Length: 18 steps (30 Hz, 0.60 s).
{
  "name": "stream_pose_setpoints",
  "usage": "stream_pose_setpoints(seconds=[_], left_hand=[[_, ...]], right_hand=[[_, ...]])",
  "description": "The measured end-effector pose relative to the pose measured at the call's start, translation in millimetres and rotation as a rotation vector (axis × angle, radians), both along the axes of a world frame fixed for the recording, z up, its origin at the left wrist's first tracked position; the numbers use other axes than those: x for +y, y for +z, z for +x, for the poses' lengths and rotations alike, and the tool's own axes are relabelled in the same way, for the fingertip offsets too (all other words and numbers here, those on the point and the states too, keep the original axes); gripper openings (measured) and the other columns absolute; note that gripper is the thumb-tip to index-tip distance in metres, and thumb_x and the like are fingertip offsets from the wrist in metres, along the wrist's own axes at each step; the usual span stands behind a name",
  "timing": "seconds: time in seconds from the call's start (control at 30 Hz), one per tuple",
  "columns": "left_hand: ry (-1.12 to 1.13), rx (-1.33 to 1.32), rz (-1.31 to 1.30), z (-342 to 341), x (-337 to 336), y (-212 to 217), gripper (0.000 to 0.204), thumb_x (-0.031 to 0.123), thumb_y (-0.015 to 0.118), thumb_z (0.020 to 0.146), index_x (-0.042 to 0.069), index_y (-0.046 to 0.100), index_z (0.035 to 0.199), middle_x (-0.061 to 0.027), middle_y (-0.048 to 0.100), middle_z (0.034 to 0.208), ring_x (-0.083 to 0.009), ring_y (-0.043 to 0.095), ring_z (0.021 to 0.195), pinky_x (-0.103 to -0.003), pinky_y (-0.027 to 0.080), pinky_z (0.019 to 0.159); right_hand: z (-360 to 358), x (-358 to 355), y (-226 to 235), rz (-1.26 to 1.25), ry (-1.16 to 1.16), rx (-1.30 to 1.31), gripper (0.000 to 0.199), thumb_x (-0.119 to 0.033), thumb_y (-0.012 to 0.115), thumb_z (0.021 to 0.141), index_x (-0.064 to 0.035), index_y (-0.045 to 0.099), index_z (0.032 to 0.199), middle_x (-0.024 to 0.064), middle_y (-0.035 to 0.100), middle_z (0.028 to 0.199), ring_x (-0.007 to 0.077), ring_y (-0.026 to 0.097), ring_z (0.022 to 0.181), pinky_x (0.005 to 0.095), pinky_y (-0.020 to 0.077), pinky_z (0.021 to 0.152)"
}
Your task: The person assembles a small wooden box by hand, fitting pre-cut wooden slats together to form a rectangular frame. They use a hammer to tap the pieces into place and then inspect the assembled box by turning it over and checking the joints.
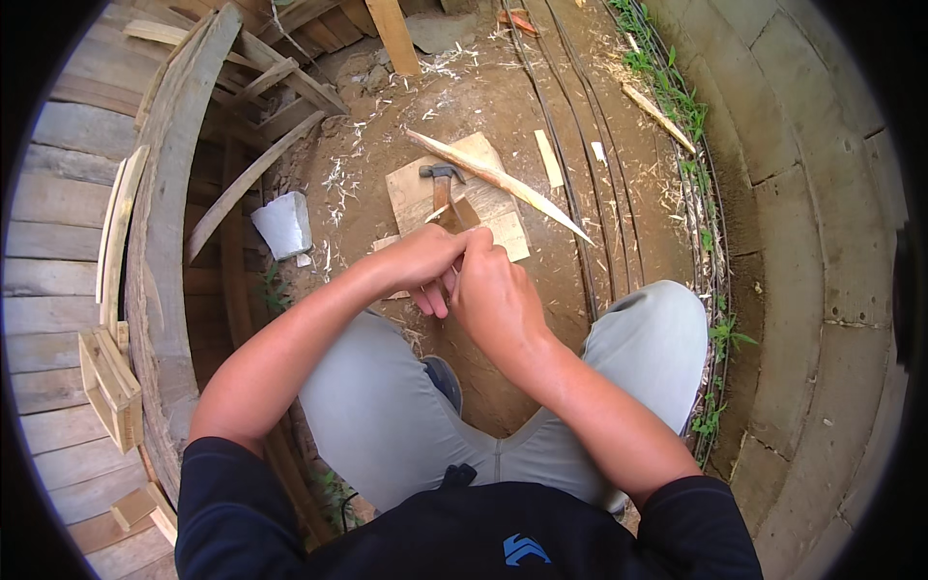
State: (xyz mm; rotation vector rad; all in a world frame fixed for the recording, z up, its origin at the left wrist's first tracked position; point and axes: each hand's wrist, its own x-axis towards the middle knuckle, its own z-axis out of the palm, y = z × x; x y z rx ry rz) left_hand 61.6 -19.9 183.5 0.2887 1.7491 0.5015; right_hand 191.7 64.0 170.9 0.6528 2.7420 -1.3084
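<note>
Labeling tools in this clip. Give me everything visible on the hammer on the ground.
The hammer is a claw hammer with a dark metal head and a reddish-brown wooden handle. It lies flat on a pale board set on the dirt, head away from the person, handle pointing back toward the hands. The handle's near end is hidden behind the left hand and right hand, so contact there cannot be told. A long pale sharpened stick lies just beside it.

Two hands, the left hand (pixel 418 259) and the right hand (pixel 495 295), are meeting above the dirt. One hammer (pixel 443 188) is lying on one flat board (pixel 488 208), one long pointed stick (pixel 498 180) is crossing it, and one pale bucket (pixel 283 225) is sitting nearby.
</note>
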Motion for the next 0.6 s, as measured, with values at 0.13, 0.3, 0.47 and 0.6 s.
stream_pose_setpoints(seconds=[0.13, 0.3, 0.47, 0.6], left_hand=[[0.049, 0.004, -0.016, 1, 3, -10, 0.054, 0.041, 0.046, 0.098, -0.008, 0.069, 0.101, -0.0189, 0.072, 0.089, -0.0245, 0.072, 0.061, -0.034, 0.061, 0.053], [0.053, 0.036, -0.009, 0, 6, -24, 0.048, 0.036, 0.050, 0.097, -0.009, 0.069, 0.094, -0.0169, 0.072, 0.083, -0.0241, 0.071, 0.060, -0.035, 0.061, 0.053], [0.036, 0.089, -0.027, -3, -2, -26, 0.055, 0.038, 0.047, 0.098, -0.012, 0.066, 0.085, -0.0175, 0.070, 0.071, -0.0266, 0.070, 0.055, -0.037, 0.060, 0.050], [-0.070, 0.162, -0.129, -6, 6, -13, 0.052, 0.035, 0.047, 0.099, -0.011, 0.065, 0.086, -0.0174, 0.068, 0.073, -0.0264, 0.070, 0.055, -0.035, 0.059, 0.048]], right_hand=[[2, 2, -6, -0.061, -0.016, 0.032, 0.036, -0.003, 0.070, 0.082, 0.0075, 0.043, 0.103, 0.0320, 0.061, 0.100, 0.0452, 0.069, 0.087, 0.0454, 0.0592, 0.072], [4, 2, -7, -0.144, -0.029, 0.013, 0.035, -0.013, 0.064, 0.089, 0.0077, 0.042, 0.106, 0.0339, 0.060, 0.106, 0.0475, 0.067, 0.093, 0.0489, 0.0569, 0.078], [-20, 43, -8, -0.137, 0.088, -0.317, 0.037, -0.022, 0.057, 0.093, 0.0098, 0.056, 0.112, 0.0320, 0.064, 0.109, 0.0467, 0.067, 0.098, 0.0504, 0.0556, 0.085], [-57, 98, -51, -0.069, -0.023, -0.432, 0.039, -0.018, 0.060, 0.087, -0.0005, 0.066, 0.121, 0.0236, 0.065, 0.123, 0.0401, 0.065, 0.110, 0.0447, 0.0512, 0.097]])
